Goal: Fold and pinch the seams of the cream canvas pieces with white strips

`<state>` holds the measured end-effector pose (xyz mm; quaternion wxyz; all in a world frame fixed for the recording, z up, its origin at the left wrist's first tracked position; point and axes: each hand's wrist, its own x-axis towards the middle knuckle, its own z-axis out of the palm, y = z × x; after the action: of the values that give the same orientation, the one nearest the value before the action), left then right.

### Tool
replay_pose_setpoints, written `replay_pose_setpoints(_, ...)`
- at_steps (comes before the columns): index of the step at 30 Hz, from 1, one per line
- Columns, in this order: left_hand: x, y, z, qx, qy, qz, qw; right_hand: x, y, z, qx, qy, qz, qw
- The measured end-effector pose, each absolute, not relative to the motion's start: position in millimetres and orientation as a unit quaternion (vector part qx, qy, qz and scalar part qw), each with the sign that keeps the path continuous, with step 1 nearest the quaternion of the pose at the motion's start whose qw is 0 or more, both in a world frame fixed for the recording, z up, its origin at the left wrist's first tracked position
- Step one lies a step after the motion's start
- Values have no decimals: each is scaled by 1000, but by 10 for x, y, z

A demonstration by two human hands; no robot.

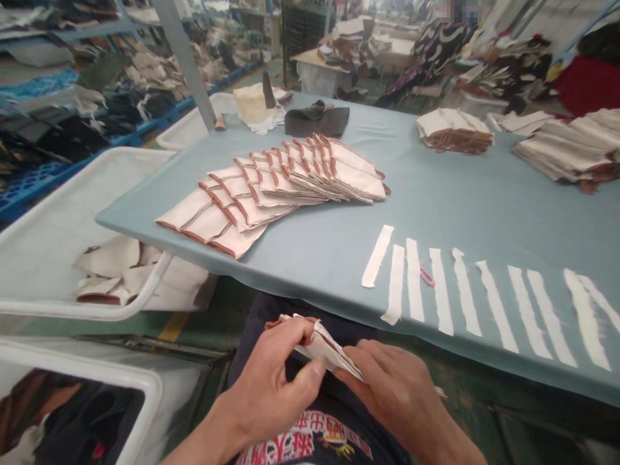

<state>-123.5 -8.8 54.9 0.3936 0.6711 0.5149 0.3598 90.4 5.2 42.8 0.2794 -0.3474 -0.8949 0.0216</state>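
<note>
Both my hands hold a small stack of cream fabric pieces with brown edging [323, 345] over my lap, below the table's near edge. My left hand [271, 381] pinches the stack from the left, thumb and fingers closed on it. My right hand [400, 387] grips it from the right, fingers wrapped under it. On the grey-blue table [465, 200], a fanned row of the same cream pieces [271, 190] lies at the left. Several white fabric strips [465, 290] lie side by side along the near edge, with a small pink clip [427, 276] among them.
White bins stand at my left: one [58, 245] holds cream pieces, another [72, 413] dark fabric. More stacks [453, 129] [571, 152] and a dark piece [317, 119] lie at the table's far side. A person [436, 45] works beyond it. Shelves of fabric line the left.
</note>
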Motion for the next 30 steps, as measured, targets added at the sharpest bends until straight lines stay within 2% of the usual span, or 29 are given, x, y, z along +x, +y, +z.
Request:
replay_pose_setpoints(3,-1263,-81,708,598,534,315,508,872,27,504,-358,-893,57,267)
replay_pose_setpoints(5,-1275,-56,748,574,521,306,553,853,-20,539,-381,-875,135,268)
replay_pose_setpoints(11,-1235,-14,745,604,505,309,533,728,-77,590,-498,-669,484,264)
replay_pose_setpoints(14,-1209,-11,799,627,506,288,517,710,9,602,-459,-575,624,264)
replay_pose_setpoints(17,-1190,-4,864,639,497,282,515,732,94,586,-411,-522,700,264)
replay_pose_setpoints(22,-1160,17,911,623,490,300,531,739,114,556,-394,-483,743,244)
replay_pose_setpoints(30,-1188,53,825,610,484,334,531,717,33,543,-452,-607,593,275)
